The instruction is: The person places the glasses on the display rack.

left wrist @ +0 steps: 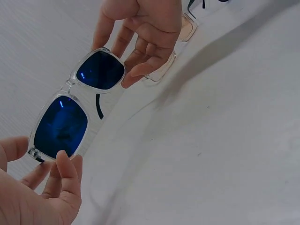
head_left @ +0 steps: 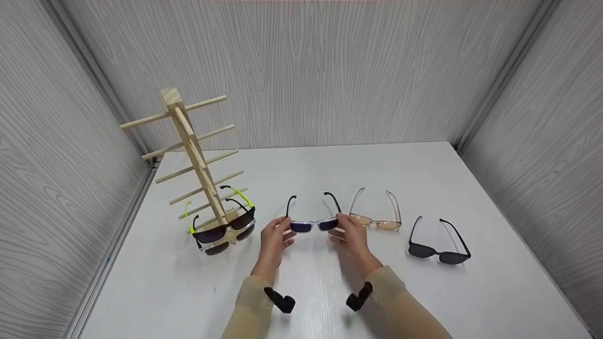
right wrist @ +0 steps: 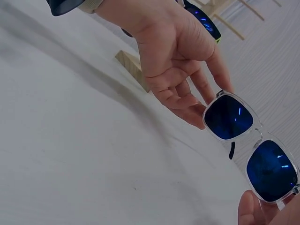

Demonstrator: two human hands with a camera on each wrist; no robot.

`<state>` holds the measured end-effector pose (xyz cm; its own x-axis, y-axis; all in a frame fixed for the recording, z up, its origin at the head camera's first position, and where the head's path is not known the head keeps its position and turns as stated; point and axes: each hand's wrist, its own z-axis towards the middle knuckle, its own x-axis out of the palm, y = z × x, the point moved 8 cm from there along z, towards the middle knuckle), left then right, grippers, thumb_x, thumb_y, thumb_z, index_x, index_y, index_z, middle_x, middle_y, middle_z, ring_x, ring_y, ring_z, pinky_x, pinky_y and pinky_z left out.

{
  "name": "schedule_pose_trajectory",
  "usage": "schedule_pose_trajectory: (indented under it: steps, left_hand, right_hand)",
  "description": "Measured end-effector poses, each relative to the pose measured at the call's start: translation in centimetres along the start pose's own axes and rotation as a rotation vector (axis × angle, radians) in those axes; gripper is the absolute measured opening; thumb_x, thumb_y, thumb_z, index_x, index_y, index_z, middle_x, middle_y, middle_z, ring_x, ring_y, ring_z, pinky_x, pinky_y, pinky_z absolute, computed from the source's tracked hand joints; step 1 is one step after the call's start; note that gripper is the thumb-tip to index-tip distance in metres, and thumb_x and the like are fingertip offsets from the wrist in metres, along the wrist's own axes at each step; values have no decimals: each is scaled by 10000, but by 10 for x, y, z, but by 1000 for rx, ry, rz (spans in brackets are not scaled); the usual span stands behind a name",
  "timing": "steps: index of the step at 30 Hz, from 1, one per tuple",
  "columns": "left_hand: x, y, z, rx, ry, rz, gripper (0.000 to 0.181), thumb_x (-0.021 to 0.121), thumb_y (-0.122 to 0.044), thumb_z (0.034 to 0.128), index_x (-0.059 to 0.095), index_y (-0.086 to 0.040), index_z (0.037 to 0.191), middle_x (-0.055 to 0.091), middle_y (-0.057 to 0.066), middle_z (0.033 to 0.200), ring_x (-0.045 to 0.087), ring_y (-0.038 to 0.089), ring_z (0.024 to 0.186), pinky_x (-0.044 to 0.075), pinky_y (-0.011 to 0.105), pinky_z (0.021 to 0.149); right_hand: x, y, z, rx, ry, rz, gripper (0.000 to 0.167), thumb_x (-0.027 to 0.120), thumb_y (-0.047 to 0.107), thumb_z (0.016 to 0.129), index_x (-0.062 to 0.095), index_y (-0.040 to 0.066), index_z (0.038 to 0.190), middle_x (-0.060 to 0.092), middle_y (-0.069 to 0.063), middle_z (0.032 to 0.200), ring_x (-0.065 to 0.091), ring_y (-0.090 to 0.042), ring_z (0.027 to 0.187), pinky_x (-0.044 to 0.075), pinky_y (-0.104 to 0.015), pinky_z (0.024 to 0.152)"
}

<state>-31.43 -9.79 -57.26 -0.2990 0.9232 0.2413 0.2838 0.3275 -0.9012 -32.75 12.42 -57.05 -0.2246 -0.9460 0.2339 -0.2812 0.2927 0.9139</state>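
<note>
Sunglasses (head_left: 301,227) with a clear frame, dark blue lenses and black temples are held between both hands, raised off the table with the temples spread and pointing away. My left hand (head_left: 275,240) pinches the frame's left end. At the other end, my right hand (head_left: 351,235) pinches the frame by the hinge. Blue mirrored lenses (left wrist: 61,126) show in the left wrist view, and the same lenses (right wrist: 228,118) in the right wrist view. Just beyond my right hand lie clear peach-tinted glasses (head_left: 388,225), temples unfolded.
A wooden display rack (head_left: 200,160) with several pegs stands on the left. Black-and-yellow sunglasses (head_left: 210,234) and clear-framed dark sunglasses (head_left: 217,248) hang at its lowest pegs. Black sunglasses (head_left: 452,257) lie at the right on the white table (head_left: 499,292). Panelled walls enclose the table.
</note>
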Motion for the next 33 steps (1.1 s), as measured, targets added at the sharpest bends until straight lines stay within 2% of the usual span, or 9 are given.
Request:
schedule_pose_trajectory:
  steps: [4,10,12,20,25,29,33]
  left_hand:
    - [-1,-1,-6,1,15,10,368,626,-268,893,574,-66,1197,631,128,1055,650,233,889,526,388,782]
    - [0,-4,-16,36,37,4,394,643,-258,883,570,-44,1205,640,129,1027,649,258,885,538,316,683]
    - [1,-4,-18,43,51,2,409,647,-260,881,564,-37,1215,640,143,1037,646,280,901,538,309,670]
    - [4,-8,-30,79,65,37,446,656,-287,877,557,-40,1234,638,131,1029,648,265,900,552,320,659]
    - [5,-14,-39,131,64,57,414,664,-279,873,574,-58,1211,643,122,1005,652,262,894,557,326,636]
    - [6,-21,-48,183,70,63,393,660,-265,879,578,-57,1203,646,137,1008,651,258,885,558,324,624]
    - [8,-27,-55,205,76,51,394,660,-254,879,577,-48,1205,642,146,1011,645,291,913,560,327,627]
  right_hand:
    - [-1,-1,-2,6,8,21,289,572,256,933,575,28,1110,649,-115,955,672,-254,784,548,-320,629]
    - [-2,7,-12,-15,41,46,337,587,250,927,549,-10,1138,642,-122,949,672,-262,787,554,-325,643]
    - [-3,9,-14,-23,48,58,349,589,235,926,539,-32,1145,643,-121,936,673,-264,783,554,-323,640]
    - [-9,9,-18,-31,48,77,324,580,246,933,564,-12,1128,649,-118,935,672,-274,795,553,-318,634]
    - [-10,14,-24,-48,63,104,380,572,241,939,538,-41,1190,644,-122,945,674,-270,795,551,-312,630]
    - [-11,18,-29,-74,66,126,356,591,235,927,562,-28,1165,644,-112,930,674,-272,786,552,-313,623]
    - [-11,22,-33,-92,65,143,378,626,254,904,576,-20,1160,642,-101,924,671,-272,796,550,-309,632]
